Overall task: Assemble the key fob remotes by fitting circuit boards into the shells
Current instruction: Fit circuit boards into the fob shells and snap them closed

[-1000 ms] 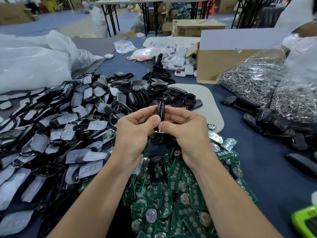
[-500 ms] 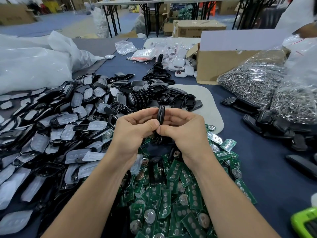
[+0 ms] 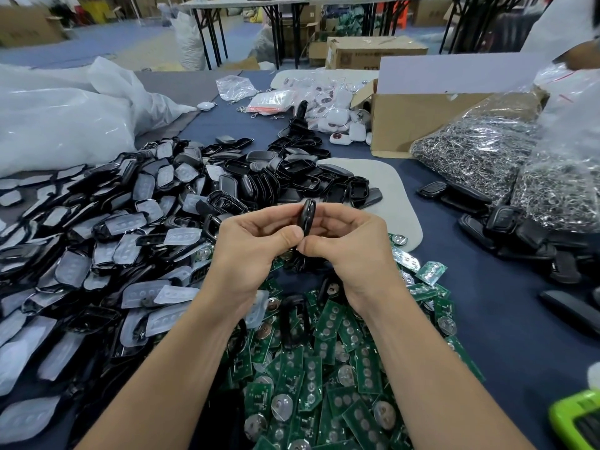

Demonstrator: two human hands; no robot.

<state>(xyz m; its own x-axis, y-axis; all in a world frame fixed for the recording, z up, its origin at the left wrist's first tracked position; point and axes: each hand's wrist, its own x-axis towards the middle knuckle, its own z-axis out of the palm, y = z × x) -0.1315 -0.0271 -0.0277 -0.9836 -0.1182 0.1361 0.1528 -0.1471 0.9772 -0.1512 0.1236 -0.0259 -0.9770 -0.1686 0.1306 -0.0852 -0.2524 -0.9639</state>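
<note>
A black key fob shell (image 3: 307,216) stands on edge between my two hands above the table's middle. My left hand (image 3: 250,248) pinches its left side with thumb and fingers. My right hand (image 3: 350,245) presses its right side, thumb at the lower edge. Whatever is inside the shell is hidden. Green circuit boards (image 3: 324,378) with round coin cells lie heaped under my wrists. A large pile of black shells and clear button pads (image 3: 130,228) spreads to the left. An empty black shell frame (image 3: 293,323) lies on the boards.
Assembled black fobs (image 3: 506,228) lie at the right beside bags of metal key rings (image 3: 506,151). A cardboard box (image 3: 418,115) and white remotes (image 3: 341,121) stand at the back. White plastic bags (image 3: 65,125) fill the far left. A green device (image 3: 578,420) sits at the bottom right corner.
Both hands keep squeezing the same black shell; the thumbs have shifted slightly along its edge. Nothing else has moved.
</note>
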